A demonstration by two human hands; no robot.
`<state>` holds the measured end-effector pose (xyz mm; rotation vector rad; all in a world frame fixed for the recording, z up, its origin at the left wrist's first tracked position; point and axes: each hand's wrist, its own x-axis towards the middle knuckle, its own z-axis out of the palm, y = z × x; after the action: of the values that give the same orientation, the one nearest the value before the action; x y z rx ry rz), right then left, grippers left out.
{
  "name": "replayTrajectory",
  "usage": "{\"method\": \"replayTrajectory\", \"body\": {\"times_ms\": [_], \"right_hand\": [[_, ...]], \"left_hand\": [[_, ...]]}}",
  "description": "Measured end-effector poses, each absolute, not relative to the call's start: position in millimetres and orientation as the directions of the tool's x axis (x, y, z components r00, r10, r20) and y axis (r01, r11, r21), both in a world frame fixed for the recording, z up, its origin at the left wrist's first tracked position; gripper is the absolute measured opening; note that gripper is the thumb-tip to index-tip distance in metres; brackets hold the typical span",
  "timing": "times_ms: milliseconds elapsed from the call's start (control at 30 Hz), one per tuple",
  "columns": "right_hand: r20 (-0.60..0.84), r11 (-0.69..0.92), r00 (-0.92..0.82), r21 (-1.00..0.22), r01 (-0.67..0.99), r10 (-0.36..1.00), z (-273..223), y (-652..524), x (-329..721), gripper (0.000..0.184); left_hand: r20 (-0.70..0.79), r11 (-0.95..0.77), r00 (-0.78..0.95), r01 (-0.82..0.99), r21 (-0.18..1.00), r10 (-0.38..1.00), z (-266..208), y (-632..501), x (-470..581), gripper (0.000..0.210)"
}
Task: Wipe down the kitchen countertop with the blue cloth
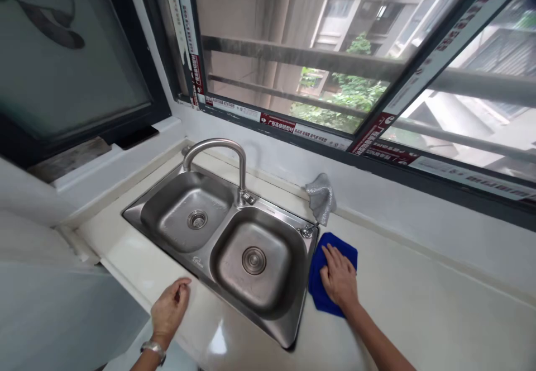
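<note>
Now my right hand [340, 277] lies flat on blue cloth [318, 290]; left hand [170, 310] curls, empty. Wiping seems started, not finished.

From my position in the room, the far wall [377, 198] is white and houses a dark-framed window [268, 19]; printed film strips [277, 123] in red and white line the frame; horizontal railings [301, 57] cross outside the glass; beyond them stand a pale multi-storey building [337, 8] and green foliage [355, 100]; at the left side, a dark-framed frosted panel [71, 80] bears a grey curved motif [54, 24]; a white ledge [121, 158] runs beneath this panel; daylight shows through the window.
</note>
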<state>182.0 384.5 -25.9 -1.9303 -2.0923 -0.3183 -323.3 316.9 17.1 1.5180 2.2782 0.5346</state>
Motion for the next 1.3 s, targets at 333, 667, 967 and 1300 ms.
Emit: {"method": "replayTrajectory", "body": {"times_ms": [333,667,967,1300], "right_hand": [[0.355,-0.01,-0.002,0.034,0.999,0.935,-29,490,208,0.049],[0.389,0.025,-0.025,0.005,1.0,0.921,-24,488,195,0.044],[0.36,0.183,-0.143,-0.08,0.98,0.922,-9,413,148,0.027],[0.406,0.358,-0.286,-0.114,0.927,0.868,-9,292,85,0.036]], "left_hand": [[-0.102,0.394,-0.398,0.775,0.494,0.912,11,320,-326,0.027],[-0.088,0.381,-0.389,0.785,0.489,0.917,13,316,-324,0.027],[-0.101,0.362,-0.361,0.798,0.482,0.927,20,318,-322,0.029],[-0.028,0.282,-0.316,0.797,0.534,0.948,17,314,-326,0.029]]}}
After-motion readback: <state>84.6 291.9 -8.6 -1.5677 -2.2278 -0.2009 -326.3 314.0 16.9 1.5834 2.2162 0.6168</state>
